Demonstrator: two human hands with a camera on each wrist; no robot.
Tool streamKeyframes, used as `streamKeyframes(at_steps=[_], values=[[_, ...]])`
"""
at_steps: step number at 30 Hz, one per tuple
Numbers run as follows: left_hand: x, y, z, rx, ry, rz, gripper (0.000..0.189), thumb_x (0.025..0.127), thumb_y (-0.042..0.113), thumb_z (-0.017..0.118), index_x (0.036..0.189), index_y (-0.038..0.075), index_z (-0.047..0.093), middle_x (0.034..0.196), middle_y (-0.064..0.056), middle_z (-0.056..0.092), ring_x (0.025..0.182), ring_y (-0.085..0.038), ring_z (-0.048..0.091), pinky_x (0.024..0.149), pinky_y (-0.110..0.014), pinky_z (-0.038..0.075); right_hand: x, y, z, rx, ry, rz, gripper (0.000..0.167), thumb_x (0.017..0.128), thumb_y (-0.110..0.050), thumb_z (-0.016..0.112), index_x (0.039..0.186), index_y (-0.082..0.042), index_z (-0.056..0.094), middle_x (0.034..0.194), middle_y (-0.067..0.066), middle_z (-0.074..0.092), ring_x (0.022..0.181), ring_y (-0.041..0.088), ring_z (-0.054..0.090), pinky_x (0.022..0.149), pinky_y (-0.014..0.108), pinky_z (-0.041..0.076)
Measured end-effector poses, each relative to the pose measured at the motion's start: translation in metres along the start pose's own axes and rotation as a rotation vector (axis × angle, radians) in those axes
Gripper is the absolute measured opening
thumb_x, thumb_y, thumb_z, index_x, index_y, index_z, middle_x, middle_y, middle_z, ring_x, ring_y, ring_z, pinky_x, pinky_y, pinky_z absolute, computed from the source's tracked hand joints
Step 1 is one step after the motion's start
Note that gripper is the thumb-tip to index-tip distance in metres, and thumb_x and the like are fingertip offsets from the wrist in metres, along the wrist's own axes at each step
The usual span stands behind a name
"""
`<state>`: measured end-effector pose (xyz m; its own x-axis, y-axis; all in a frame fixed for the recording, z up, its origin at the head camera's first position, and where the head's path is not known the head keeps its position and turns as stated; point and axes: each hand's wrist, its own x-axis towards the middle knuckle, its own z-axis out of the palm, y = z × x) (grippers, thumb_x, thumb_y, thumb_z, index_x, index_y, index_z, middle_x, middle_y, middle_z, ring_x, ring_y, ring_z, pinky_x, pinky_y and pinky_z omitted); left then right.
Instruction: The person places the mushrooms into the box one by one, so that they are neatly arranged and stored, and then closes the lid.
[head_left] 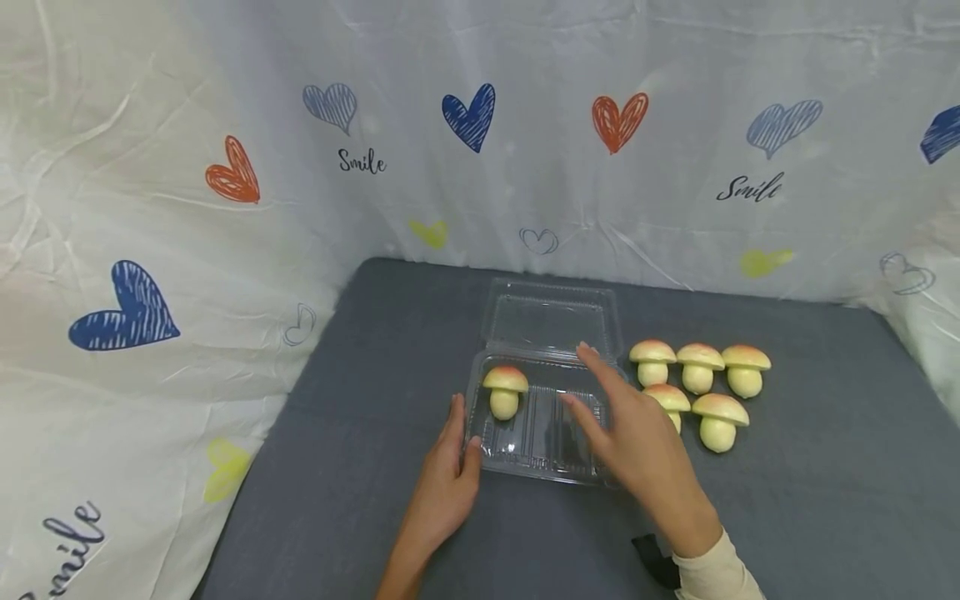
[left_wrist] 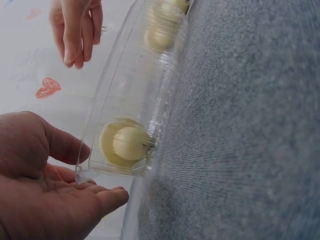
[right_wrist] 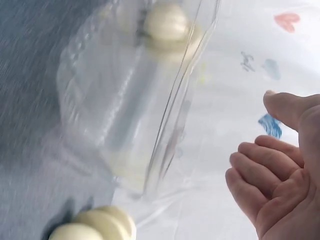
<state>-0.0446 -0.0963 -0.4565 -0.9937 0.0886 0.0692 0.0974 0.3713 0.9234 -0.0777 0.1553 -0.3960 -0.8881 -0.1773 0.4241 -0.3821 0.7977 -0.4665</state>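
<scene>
A clear plastic clamshell box (head_left: 540,477) lies on the table with its lid (head_left: 551,317) folded back. In its left end sits one pale yellow model mushroom (head_left: 505,393) with a reddish cap top. My left hand (head_left: 442,492) holds the box's left edge, its thumb at the rim (left_wrist: 82,167) and the fingers along the outside. Over the right half of the box hovers my right hand (head_left: 637,433), thumb and index finger spread apart. Nothing is between them, and the right wrist view shows its palm (right_wrist: 295,200) bare with the fingers loosely bent.
Several more model mushrooms (head_left: 722,421) stand in two rows right of the box; my right hand partly covers one (head_left: 670,398). Dark grey cloth (head_left: 360,400) covers the table. A white curtain with printed hearts (head_left: 540,192) hangs behind and at the sides.
</scene>
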Motion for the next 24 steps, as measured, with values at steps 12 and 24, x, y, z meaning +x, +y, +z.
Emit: streamKeyframes(at_steps=[12,24], values=[[-0.001,-0.001,0.000,0.011,-0.008,-0.019,0.066,0.111,0.008,0.052,0.168,0.000,0.018,0.175,-0.014,0.017,0.161,-0.024,0.016,0.129,-0.050,0.016,-0.013,0.037,-0.020,-0.018,0.070,0.047,0.071,0.099,-0.026,0.078,0.162,-0.021,0.046,0.152,0.009,0.061,0.062,0.024,0.064,0.061,0.049,0.055],[-0.001,-0.001,-0.001,0.010,-0.006,-0.010,0.066,0.111,0.008,0.051,0.168,0.001,0.019,0.175,-0.014,0.018,0.160,-0.027,0.019,0.128,-0.054,0.017,-0.034,0.075,-0.039,-0.063,0.103,0.160,0.072,0.099,-0.023,0.077,0.163,-0.019,0.045,0.127,0.026,0.070,0.078,0.046,0.065,0.069,0.068,0.047]])
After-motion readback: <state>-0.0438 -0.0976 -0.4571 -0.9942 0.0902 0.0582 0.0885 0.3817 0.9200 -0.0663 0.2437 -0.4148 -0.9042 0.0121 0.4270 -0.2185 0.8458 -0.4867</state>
